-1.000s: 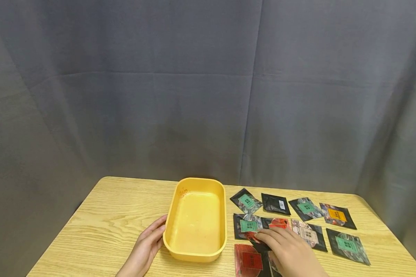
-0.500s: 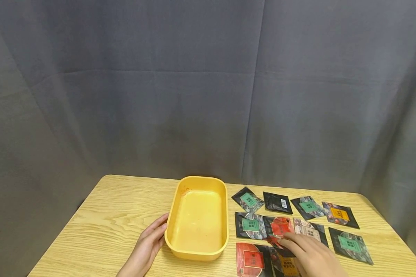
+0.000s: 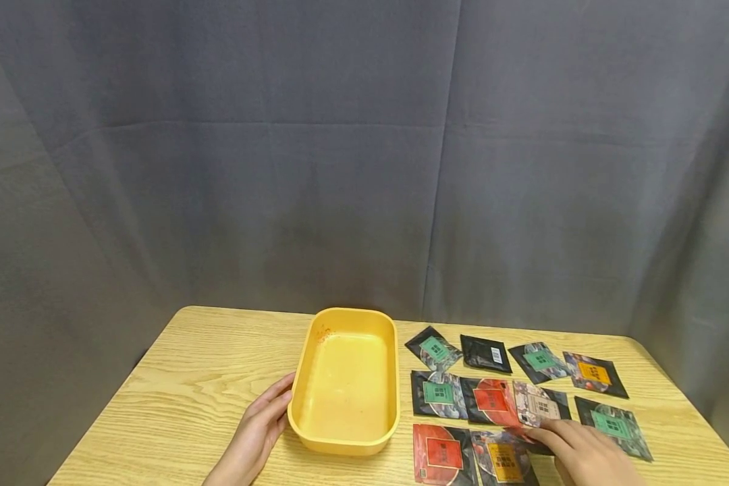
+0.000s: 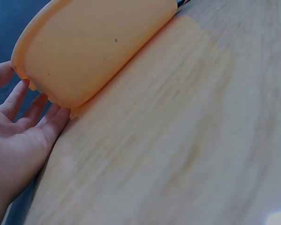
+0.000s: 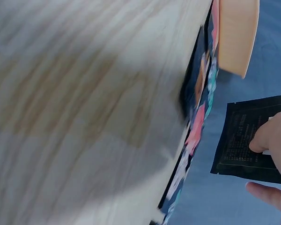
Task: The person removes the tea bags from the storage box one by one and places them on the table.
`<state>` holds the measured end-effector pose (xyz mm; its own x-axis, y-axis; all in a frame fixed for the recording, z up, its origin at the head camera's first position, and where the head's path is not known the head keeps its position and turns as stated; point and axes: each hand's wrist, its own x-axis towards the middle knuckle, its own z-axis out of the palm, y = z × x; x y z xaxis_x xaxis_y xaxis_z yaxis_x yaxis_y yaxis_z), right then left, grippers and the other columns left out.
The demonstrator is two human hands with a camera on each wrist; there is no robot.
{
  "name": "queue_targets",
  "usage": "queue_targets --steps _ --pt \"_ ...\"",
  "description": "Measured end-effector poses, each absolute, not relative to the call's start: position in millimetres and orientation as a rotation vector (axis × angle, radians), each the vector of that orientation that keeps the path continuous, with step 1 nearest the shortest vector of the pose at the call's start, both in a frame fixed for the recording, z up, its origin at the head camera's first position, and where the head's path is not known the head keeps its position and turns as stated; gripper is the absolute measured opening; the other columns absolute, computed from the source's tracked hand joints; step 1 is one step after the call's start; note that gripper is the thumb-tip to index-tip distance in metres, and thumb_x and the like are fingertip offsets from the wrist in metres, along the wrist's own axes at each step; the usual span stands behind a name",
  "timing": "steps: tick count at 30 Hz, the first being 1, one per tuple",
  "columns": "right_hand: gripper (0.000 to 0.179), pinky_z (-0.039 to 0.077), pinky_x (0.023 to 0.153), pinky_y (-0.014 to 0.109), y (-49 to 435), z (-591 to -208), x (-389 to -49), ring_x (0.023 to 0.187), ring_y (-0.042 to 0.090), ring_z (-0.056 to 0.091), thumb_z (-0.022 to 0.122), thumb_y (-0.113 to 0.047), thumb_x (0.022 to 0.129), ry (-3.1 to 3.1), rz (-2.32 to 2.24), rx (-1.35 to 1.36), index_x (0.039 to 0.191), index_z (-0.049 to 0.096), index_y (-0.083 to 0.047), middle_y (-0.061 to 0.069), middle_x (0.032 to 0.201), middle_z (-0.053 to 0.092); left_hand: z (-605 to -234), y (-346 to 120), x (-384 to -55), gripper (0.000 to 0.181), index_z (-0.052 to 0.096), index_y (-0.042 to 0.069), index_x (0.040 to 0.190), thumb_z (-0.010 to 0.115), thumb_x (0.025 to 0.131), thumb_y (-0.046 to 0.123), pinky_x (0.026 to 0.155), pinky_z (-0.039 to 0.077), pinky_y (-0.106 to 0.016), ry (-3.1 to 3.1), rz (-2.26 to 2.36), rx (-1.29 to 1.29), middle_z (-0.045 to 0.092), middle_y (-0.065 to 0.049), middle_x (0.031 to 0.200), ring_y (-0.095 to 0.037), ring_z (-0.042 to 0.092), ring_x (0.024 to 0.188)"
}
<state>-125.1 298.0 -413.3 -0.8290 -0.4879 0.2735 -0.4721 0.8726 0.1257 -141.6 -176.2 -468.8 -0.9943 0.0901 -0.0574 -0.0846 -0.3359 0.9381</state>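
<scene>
In the head view my left hand (image 3: 256, 426) touches the left wall of a yellow plastic tub (image 3: 344, 385). The left wrist view shows its fingers (image 4: 13, 101) fairly straight, tips against the tub's edge. At the front right, my right hand (image 3: 586, 451) pinches a small flat black packet (image 5: 241, 136), thumb on its printed back. A red patch of that packet shows beyond the fingertips in the head view. It is held above the table, close to a pale-labelled packet (image 3: 537, 403) and an orange-labelled packet (image 3: 503, 459).
Flat packets lie in loose rows right of the tub, among them a red one (image 3: 443, 453), another red-labelled one (image 3: 491, 399), several green-labelled ones and a black one face down (image 3: 484, 353). A grey curtain (image 3: 340, 169) hangs behind the wooden table (image 3: 176, 398).
My right hand has moved to the right with the packet, past the red-labelled one, uncovering the orange-labelled packet at the front. My left hand stays at the tub.
</scene>
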Motion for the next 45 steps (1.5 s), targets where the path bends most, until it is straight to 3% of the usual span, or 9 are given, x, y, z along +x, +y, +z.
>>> queue_targets --steps 2,5,8,12,18,24,30,38,45 --pt "0.038 0.056 0.082 0.038 303.6 -415.9 -126.4 0.093 0.014 0.062 0.083 -0.019 0.074 -2.779 -0.08 0.708 0.11 0.072 -0.027 -0.013 0.104 0.063 -468.9 -176.5 -141.3 0.061 0.028 -0.004 0.152 0.052 0.103 0.022 0.103 0.043 -0.026 1.745 2.484 0.0 0.028 -0.022 0.157 -0.032 0.033 0.14" --pt "0.04 0.055 0.083 0.039 312.6 -418.5 -129.2 0.095 0.013 0.061 0.082 -0.043 0.076 -2.865 -0.079 0.686 0.11 0.07 -0.027 -0.014 0.105 0.062 -468.8 -176.7 -141.0 0.061 0.029 -0.004 0.152 0.052 0.102 0.022 0.103 0.043 -0.026 1.749 2.487 -0.015 0.029 -0.022 0.156 -0.03 0.036 0.139" --pt "0.066 0.054 0.085 0.043 321.1 -420.0 -133.4 0.098 0.017 0.061 0.069 -0.076 0.071 -2.948 -0.056 0.668 0.113 0.069 -0.025 -0.012 0.108 0.062 -468.5 -177.2 -141.2 0.061 0.029 -0.004 0.152 0.053 0.102 0.022 0.102 0.044 -0.026 1.749 2.492 -0.026 0.03 -0.021 0.156 -0.029 0.038 0.138" --pt "0.08 0.054 0.085 0.047 330.9 -424.4 -138.9 0.098 0.022 0.062 0.058 -0.087 0.068 -2.992 -0.036 0.717 0.113 0.069 -0.021 -0.008 0.109 0.063 -468.5 -178.5 -140.9 0.062 0.028 -0.004 0.153 0.053 0.102 0.023 0.102 0.044 -0.025 1.761 2.483 -0.023 0.029 -0.022 0.157 -0.029 0.036 0.139" --pt "0.079 0.055 0.08 0.046 341.6 -433.4 -142.7 0.091 0.02 0.063 0.057 -0.085 0.072 -3.029 -0.075 0.797 0.112 0.07 -0.017 -0.009 0.103 0.064 -470.1 -179.8 -138.3 0.064 0.026 -0.004 0.153 0.051 0.103 0.025 0.101 0.044 -0.022 1.789 2.446 -0.006 0.025 -0.022 0.158 -0.029 0.033 0.141" --pt "0.075 0.055 0.077 0.043 352.4 -438.7 -147.7 0.094 0.018 0.063 0.058 -0.078 0.079 -3.077 -0.012 0.892 0.118 0.069 -0.016 -0.004 0.108 0.065 -472.6 -178.8 -139.9 0.063 0.025 -0.006 0.153 0.051 0.103 0.024 0.101 0.043 -0.022 1.785 2.465 0.007 0.025 -0.023 0.158 -0.031 0.03 0.142" --pt "0.059 0.056 0.072 0.032 364.3 -445.1 -150.9 0.095 0.013 0.064 0.065 -0.06 0.087 -3.021 0.158 1.123 0.119 0.069 -0.01 0.005 0.114 0.066 -474.2 -177.3 -141.6 0.063 0.026 -0.006 0.153 0.052 0.102 0.023 0.101 0.043 -0.023 1.75 2.493 -0.018 0.025 -0.023 0.157 -0.027 0.035 0.139" --pt "0.049 0.056 0.07 0.029 367.9 -454.1 -149.8 0.09 0.004 0.06 0.066 -0.058 0.088 -2.938 0.17 1.166 0.113 0.072 -0.016 0.0 0.107 0.066 -473.0 -176.3 -144.3 0.061 0.029 -0.007 0.151 0.053 0.102 0.021 0.099 0.045 -0.022 1.755 2.515 -0.028 0.029 -0.024 0.156 -0.017 0.046 0.131" --pt "0.048 0.056 0.069 0.028 360.9 -458.2 -153.4 0.086 0.004 0.06 0.066 -0.056 0.089 -3.007 0.196 1.178 0.112 0.071 -0.013 0.0 0.108 0.066 -472.7 -184.1 -142.5 0.062 0.027 -0.003 0.154 0.052 0.103 0.022 0.1 0.044 -0.022 1.737 2.521 -0.044 0.026 -0.02 0.158 -0.013 0.045 0.131"
